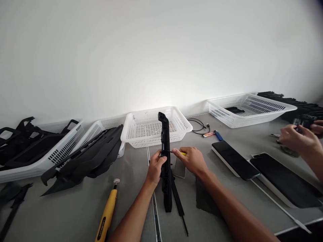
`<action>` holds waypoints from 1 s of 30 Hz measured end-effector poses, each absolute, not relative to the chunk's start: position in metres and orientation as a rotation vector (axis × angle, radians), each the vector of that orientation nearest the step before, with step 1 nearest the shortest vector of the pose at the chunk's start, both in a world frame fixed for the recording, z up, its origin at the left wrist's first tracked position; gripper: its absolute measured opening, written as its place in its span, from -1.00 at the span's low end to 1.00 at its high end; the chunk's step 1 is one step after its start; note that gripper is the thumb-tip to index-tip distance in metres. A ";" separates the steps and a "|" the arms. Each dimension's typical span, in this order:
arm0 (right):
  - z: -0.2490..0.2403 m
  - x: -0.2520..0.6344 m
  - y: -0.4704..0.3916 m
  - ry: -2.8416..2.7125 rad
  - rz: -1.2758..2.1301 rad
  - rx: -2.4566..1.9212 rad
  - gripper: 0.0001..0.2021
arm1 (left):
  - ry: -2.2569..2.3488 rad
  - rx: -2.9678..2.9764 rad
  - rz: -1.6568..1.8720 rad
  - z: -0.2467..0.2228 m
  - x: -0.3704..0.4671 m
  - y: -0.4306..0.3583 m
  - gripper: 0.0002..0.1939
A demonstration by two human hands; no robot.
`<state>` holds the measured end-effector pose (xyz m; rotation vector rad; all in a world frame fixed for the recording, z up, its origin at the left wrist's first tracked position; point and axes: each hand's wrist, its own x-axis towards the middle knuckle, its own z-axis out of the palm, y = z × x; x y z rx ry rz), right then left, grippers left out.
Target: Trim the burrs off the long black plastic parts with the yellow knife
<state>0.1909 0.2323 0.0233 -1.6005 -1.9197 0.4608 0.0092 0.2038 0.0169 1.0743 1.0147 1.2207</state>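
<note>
My left hand [154, 169] is closed around a long black plastic part [166, 188], held upright at the middle of the view with its hooked end away from me. In my right hand [193, 159] is a yellow-handled tool [183, 154], mostly hidden by the fingers. Its thin dark tip reaches the part's right side, close to my left thumb. Below the part, a narrow black strip [178, 198] lies on the table. Just beyond my hands stands a white plastic basket [128, 134], partly behind the part's upper end.
A yellow power tool [107, 215] lies at left, near dark panels [88, 158] and a loaded basket [73, 137]. Two phones [236, 159] [285, 178], a cable [199, 124] and another basket [227, 117] are at right. Another person's hands [300, 137] hold a dark part.
</note>
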 end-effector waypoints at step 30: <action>0.022 0.184 0.228 -1.894 0.627 -1.562 -0.20 | 1.018 1.180 1.214 0.012 0.018 0.204 -0.65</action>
